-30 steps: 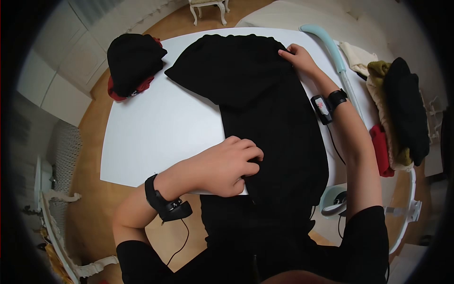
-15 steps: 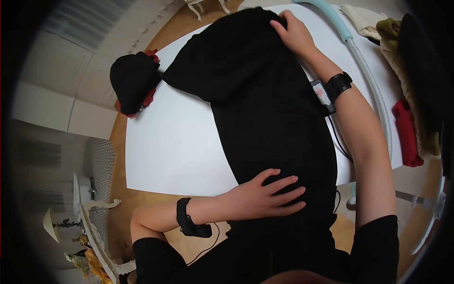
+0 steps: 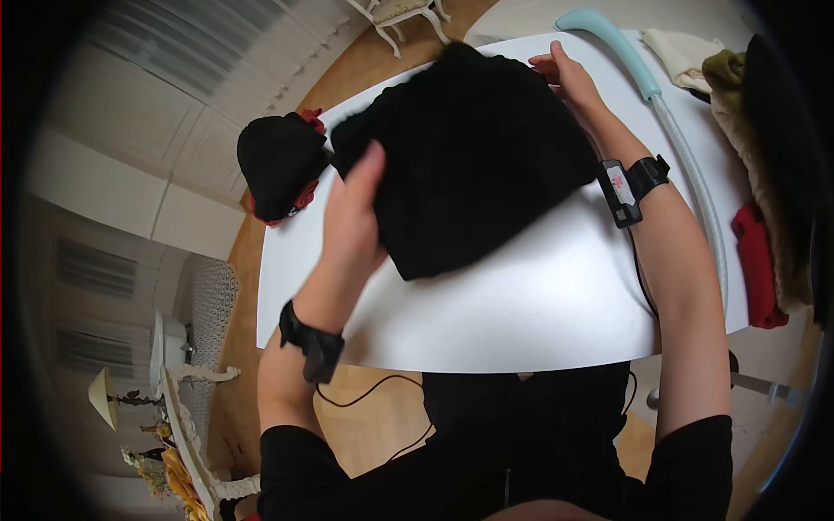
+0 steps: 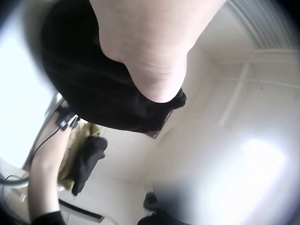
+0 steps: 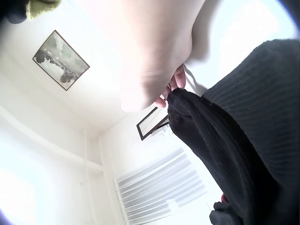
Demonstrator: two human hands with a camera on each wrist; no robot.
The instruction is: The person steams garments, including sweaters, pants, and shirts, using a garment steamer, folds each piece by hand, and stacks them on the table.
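A thick, folded black ribbed-knit garment (image 3: 482,165) spans the far middle of the white table (image 3: 539,321), partly blurred and tilted. At its left side my left hand (image 3: 349,208) holds the edge, with the thumb up in front of the cloth and the other fingers hidden behind it. In the left wrist view the garment (image 4: 108,98) stretches out past the heel of that hand. At the far right corner of the cloth is my right hand (image 3: 572,80), its fingers loosely extended. Seen from the right wrist, those fingertips (image 5: 179,78) touch the garment's edge.
To the left sits a small pile of black and red clothes (image 3: 280,165). A pale green hose-like tube (image 3: 686,156) runs along the right of the table, with cream, olive, red (image 3: 757,265) and black clothes beyond it. A white chair (image 3: 404,13) stands behind.
The garment's near part, which hung over the front table edge, is now folded up over the far part. The left hand has moved from there up to its left side. The right hand's grip has loosened.
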